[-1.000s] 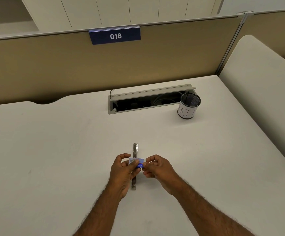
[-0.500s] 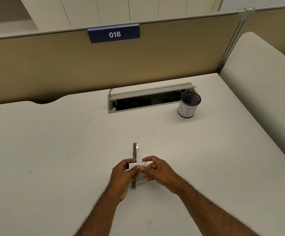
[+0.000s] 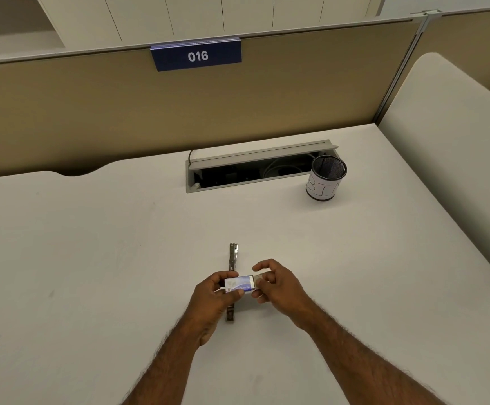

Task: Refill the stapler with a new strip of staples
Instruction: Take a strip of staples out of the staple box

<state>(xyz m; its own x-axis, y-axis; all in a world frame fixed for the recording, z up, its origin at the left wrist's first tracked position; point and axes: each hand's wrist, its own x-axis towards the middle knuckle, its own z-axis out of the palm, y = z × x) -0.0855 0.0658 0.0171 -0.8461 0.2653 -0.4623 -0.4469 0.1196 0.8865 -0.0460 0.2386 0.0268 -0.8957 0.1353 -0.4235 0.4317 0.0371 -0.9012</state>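
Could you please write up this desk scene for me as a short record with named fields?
setting: white desk against a tan partition with a blue sign reading 016
stapler: lying opened flat on the desk, partly under the hands
staple box: small, blue and white, held above the stapler
left hand: pinching the box's left end
right hand: fingers at the box's right end
mesh cup: upright, labelled BIN, beside the open cable tray

Shiny bare metal stapler (image 3: pixel 233 255); glossy printed cardboard staple box (image 3: pixel 240 283); matt, smooth pale surface (image 3: pixel 91 258); black wire-mesh cup (image 3: pixel 327 178), paper-wrapped.
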